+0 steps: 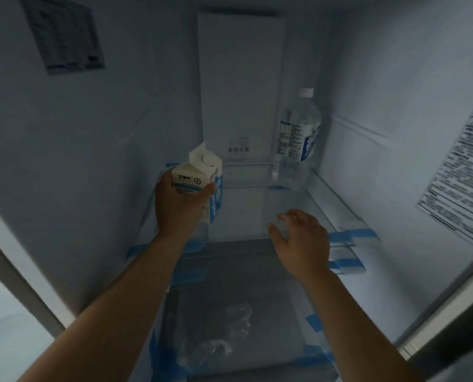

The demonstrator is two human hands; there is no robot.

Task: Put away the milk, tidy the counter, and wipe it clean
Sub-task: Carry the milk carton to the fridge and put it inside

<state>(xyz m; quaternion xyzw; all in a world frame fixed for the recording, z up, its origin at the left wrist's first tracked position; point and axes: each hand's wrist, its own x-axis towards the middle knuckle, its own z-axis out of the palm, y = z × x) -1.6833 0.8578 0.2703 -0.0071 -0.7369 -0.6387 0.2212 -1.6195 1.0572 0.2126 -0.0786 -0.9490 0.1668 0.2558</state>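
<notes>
Inside an open refrigerator: a large clear water bottle (296, 139) with a white cap stands upright at the right rear of a glass shelf (337, 208), close to the pale back panel (240, 78). Strips of blue tape (348, 234) hold the shelf's front corners and the edges of the dark lower shelf (229, 271), where crumpled clear plastic (229, 334) lies. A printed label (64, 34) is stuck high on the left wall; another label (461, 175) is on the right wall.
</notes>
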